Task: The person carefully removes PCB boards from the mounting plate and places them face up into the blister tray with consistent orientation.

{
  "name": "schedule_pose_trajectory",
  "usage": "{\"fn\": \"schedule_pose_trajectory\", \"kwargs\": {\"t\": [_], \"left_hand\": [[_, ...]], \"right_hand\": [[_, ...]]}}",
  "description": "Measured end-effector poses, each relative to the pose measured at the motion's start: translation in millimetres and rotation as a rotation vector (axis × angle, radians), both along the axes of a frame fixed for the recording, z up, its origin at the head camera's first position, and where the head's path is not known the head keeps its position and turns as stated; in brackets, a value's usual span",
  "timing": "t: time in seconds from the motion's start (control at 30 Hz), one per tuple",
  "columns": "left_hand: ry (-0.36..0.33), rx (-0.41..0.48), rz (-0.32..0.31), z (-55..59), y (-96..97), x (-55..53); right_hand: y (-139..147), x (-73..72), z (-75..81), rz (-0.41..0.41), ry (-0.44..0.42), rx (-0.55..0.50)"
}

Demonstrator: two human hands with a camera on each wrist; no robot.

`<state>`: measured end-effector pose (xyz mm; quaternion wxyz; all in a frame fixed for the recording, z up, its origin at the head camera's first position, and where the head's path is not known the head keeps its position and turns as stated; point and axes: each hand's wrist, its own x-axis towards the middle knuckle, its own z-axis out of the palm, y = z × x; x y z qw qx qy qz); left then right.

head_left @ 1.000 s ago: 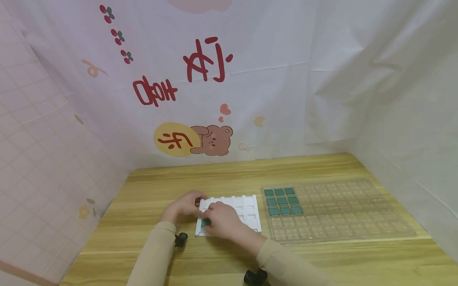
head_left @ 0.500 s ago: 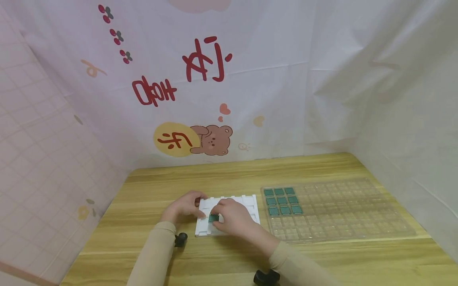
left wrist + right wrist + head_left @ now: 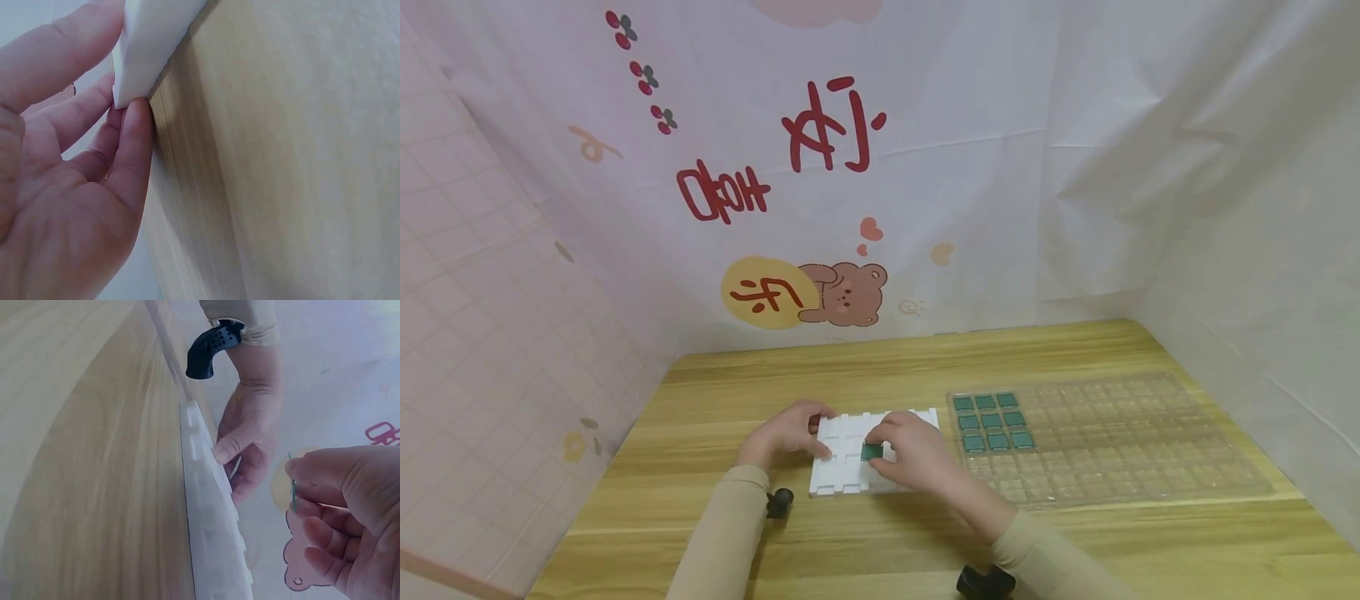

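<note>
My right hand (image 3: 917,454) pinches a thin green square chip (image 3: 872,451) between thumb and fingertips, over the white tray (image 3: 829,478). Seen edge-on in the right wrist view, that chip (image 3: 293,494) is lifted clear above the tray (image 3: 215,550). At the tray's left end, my left hand (image 3: 787,433) holds its edge, thumb over the top. The left wrist view has its fingertips at the white corner (image 3: 134,75), low by the table. The tray has rows of shallow square pockets; the right hand covers part of them.
A long clear plastic tray (image 3: 1120,450) with many pockets lies to the right on the wooden table (image 3: 865,550). Several green chips (image 3: 992,421) fill its left-hand pockets. Printed white cloth (image 3: 970,183) hangs behind and on both sides.
From low at the white tray's left end, my right hand has lifted the green chip and carried it right. The left hand has stayed on the tray's edge.
</note>
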<state>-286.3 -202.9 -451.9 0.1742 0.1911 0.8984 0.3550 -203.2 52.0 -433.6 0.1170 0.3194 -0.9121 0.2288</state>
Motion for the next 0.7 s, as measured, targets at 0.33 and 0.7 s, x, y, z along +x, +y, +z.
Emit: {"fn": "schedule_pose_trajectory", "kwargs": {"t": [0.33,0.7], "left_hand": [[-0.025,-0.013,0.044,0.8,1.1,1.5],[-0.034,0.023,0.028,-0.9,-0.1,-0.7]], "right_hand": [[29,3.5,1.1,-0.02,-0.022,-0.039],[61,1.2,0.6,-0.077,-0.058,-0.072]]}}
